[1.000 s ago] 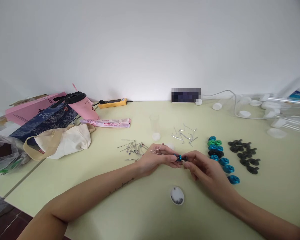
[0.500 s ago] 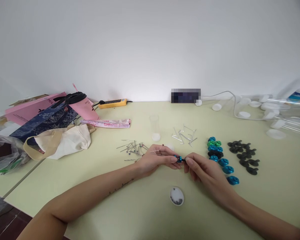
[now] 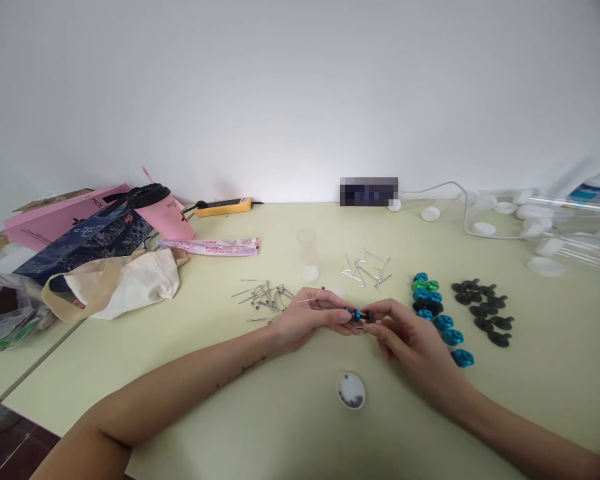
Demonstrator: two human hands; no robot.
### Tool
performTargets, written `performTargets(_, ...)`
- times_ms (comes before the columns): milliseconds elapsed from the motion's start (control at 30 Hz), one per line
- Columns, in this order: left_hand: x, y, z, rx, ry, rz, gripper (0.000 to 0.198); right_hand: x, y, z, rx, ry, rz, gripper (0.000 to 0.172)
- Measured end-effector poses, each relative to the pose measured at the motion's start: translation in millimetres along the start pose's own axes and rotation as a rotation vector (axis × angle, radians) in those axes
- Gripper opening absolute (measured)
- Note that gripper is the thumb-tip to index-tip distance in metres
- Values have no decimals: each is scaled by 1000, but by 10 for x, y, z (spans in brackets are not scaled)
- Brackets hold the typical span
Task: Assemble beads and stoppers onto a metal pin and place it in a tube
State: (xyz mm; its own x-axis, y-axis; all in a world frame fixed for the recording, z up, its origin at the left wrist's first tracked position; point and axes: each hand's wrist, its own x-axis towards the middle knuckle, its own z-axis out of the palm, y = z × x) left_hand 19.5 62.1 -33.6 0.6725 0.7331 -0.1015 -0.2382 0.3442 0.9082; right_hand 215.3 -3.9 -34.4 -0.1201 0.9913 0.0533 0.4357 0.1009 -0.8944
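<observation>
Near the table's middle, my left hand (image 3: 315,317) pinches a small blue metal part (image 3: 355,315) between thumb and fingers. A thin pale wire or pin with a small red end also sticks out of this hand. My right hand (image 3: 405,333) has its fingertips closed around a small black piece (image 3: 369,317) at the blue part's right end; a dark shaft seems to join the two. Just below the hands lies a white dish (image 3: 351,391) with tiny dark metal pieces. Blue and green metal parts (image 3: 444,323) stand in rows beside my right hand.
Black teardrop-shaped pieces (image 3: 485,308) lie at right. Thin pins with coloured ends (image 3: 265,295) and bent silver rods (image 3: 367,270) lie beyond my hands. A clear tube (image 3: 307,250) stands behind. A pink cup (image 3: 165,213), a cloth bag (image 3: 130,283) and a power strip (image 3: 223,207) are leftward.
My right fingers have shifted and spread a little at the black piece, so more of it shows. My left hand keeps its hold on the blue part. The view has moved slightly.
</observation>
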Motion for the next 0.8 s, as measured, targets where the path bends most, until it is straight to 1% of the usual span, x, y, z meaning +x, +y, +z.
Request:
performTargets(200, 3, -5, 6, -1, 3, 4, 22, 3, -6, 10, 42, -2, 7, 15)
performTargets(367, 2, -6, 13, -12, 27, 27, 22, -8, -41, 12, 177, -23, 54, 24)
performTargets(800, 2, -3, 19, -14, 18, 4, 25, -13, -35, 5, 162, -22, 56, 28)
